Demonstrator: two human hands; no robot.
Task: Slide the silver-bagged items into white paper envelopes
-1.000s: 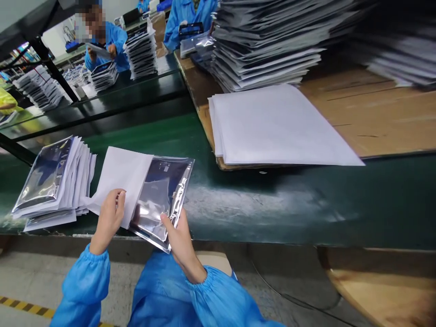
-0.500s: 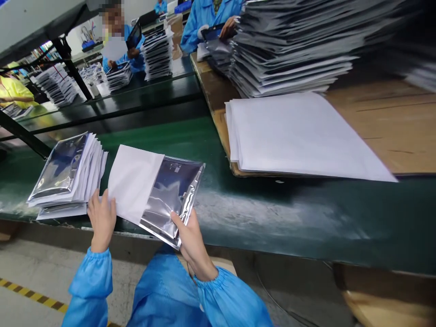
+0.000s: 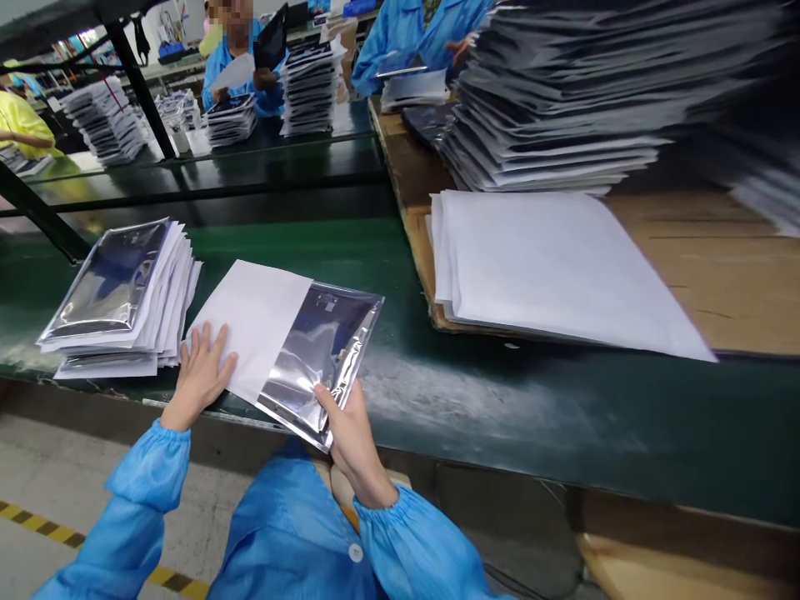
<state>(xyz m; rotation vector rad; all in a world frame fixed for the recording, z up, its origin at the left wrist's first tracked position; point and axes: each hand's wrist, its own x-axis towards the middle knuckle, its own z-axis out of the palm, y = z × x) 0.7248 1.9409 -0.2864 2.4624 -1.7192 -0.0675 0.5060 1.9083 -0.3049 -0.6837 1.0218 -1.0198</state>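
Observation:
A shiny silver bag [image 3: 322,354] lies on the green belt [image 3: 475,392] with a white sheet [image 3: 256,317] sticking out of its left end. My right hand [image 3: 350,429] grips the bag's near right corner, thumb on top. My left hand [image 3: 201,372] lies flat with spread fingers on the sheet's near left corner. Just left of it sits a stack of filled bags and sheets [image 3: 122,296].
A pile of white sheets [image 3: 556,262] rests on a brown board [image 3: 718,267] to the right, with a tall stack of bags [image 3: 562,100] behind it. Other people in blue coats [image 3: 412,33] work across the line beside more stacks [image 3: 309,87].
My left hand has gone from pinching the sheet's edge to lying flat on it with spread fingers. The sheet sits deeper in the bag. My right hand keeps its grip.

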